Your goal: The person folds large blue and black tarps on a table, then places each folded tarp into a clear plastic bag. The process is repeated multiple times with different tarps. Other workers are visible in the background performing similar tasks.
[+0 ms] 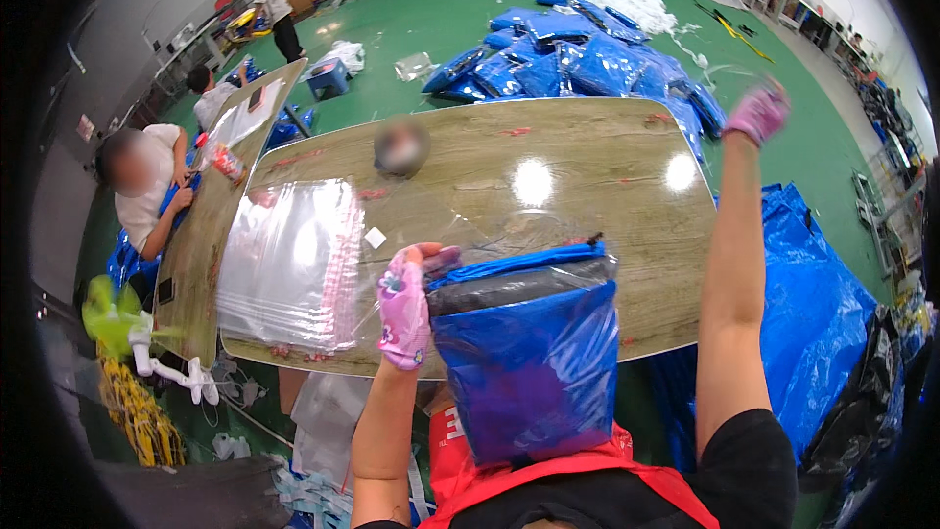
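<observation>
A folded blue sheet (529,375) with a dark grey band and a blue drawstring edge (521,264) sits in a clear plastic bag (606,272). This package stands tilted between the table's front edge and my red apron. At its upper left corner, my left hand (404,308), in a pink flowered glove with bare fingertips, grips the bag. My right hand (760,114), also in a pink glove, is stretched far out to the right, beyond the table edge. It is motion-blurred; a faint translucent streak beside it cannot be made out.
Flat clear bags (286,264) lie stacked on the wood-grain table (631,162), near a small white square (375,237) and a blurred round thing (402,147). Blue packages (565,51) are heaped beyond. Blue sheeting (808,323) is at right, a green fan (114,316) at left. Several people work at left.
</observation>
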`<act>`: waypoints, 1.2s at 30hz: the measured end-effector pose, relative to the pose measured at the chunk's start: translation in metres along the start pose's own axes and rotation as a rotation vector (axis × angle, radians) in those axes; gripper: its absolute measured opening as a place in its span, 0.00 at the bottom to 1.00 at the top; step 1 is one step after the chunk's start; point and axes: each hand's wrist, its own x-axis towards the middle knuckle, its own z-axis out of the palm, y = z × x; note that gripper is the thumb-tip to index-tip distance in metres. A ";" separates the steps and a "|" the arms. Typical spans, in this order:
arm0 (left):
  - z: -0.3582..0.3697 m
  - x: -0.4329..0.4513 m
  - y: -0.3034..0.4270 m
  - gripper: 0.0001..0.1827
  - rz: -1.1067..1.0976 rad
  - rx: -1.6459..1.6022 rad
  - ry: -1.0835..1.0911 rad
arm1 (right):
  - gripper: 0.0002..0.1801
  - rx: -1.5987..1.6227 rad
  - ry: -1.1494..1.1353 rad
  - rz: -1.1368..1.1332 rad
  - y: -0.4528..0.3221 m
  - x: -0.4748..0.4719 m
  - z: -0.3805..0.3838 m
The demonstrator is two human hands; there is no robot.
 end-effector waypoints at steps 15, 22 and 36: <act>-0.034 0.010 0.067 0.19 -0.276 0.132 -0.165 | 0.14 0.822 -0.954 1.067 -0.194 -0.206 -0.021; -0.023 -0.004 0.024 0.14 -0.028 -0.151 -0.146 | 0.11 0.907 -0.805 0.700 -0.189 -0.238 -0.036; -0.067 0.013 0.020 0.05 0.113 0.395 -0.706 | 0.14 0.690 -0.834 -0.230 -0.137 -0.279 -0.064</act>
